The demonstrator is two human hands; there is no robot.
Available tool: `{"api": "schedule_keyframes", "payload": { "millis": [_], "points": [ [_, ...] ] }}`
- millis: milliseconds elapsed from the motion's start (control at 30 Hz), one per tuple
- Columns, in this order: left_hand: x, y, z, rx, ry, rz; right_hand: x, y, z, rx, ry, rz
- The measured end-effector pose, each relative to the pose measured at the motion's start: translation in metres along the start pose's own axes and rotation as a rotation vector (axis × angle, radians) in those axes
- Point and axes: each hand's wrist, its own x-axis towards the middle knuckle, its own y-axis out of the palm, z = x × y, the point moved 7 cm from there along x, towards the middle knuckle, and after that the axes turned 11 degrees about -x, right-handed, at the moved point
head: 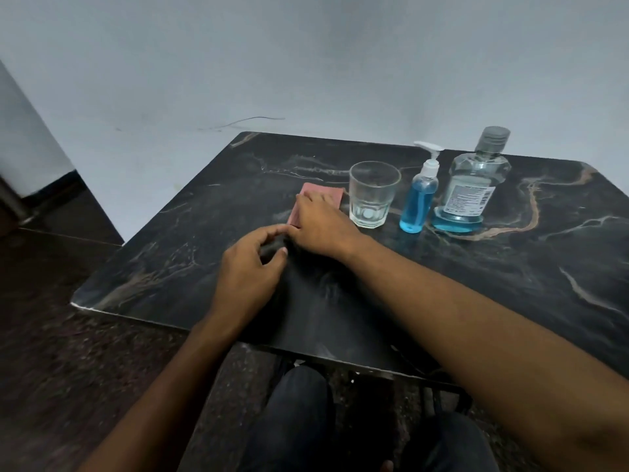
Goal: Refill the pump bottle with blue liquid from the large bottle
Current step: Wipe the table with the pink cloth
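The small pump bottle (418, 199) stands upright at the back of the table, mostly full of blue liquid, its white pump on. Right of it stands the large clear bottle (471, 185), capped, with only a little blue liquid at its bottom. My right hand (321, 221) lies flat on a pink folded cloth (323, 194) left of the bottles. My left hand (250, 267) hovers just in front of it with fingers loosely curled, holding nothing.
An empty clear glass (372, 194) stands between the cloth and the pump bottle. The dark marble table (476, 284) has its left edge near my left hand. A pale wall rises behind; my knees are under the front edge.
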Motion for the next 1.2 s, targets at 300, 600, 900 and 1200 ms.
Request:
{"api": "schedule_keyframes", "payload": {
  "millis": [300,600,900,1200],
  "points": [
    [0.002,-0.005,0.002,-0.013,0.01,-0.061,-0.007,0.025,0.005,-0.07,-0.119,0.141],
    [-0.005,0.05,-0.026,0.049,0.062,0.227,-0.161,0.008,-0.044,-0.02,-0.094,0.099],
    [-0.023,0.083,-0.034,0.154,0.102,0.372,-0.242,-0.027,-0.177,-0.039,0.413,0.098],
    [-0.032,0.092,-0.046,0.161,0.117,0.363,-0.17,0.01,-0.032,-0.035,0.088,0.017]
  ]
}}
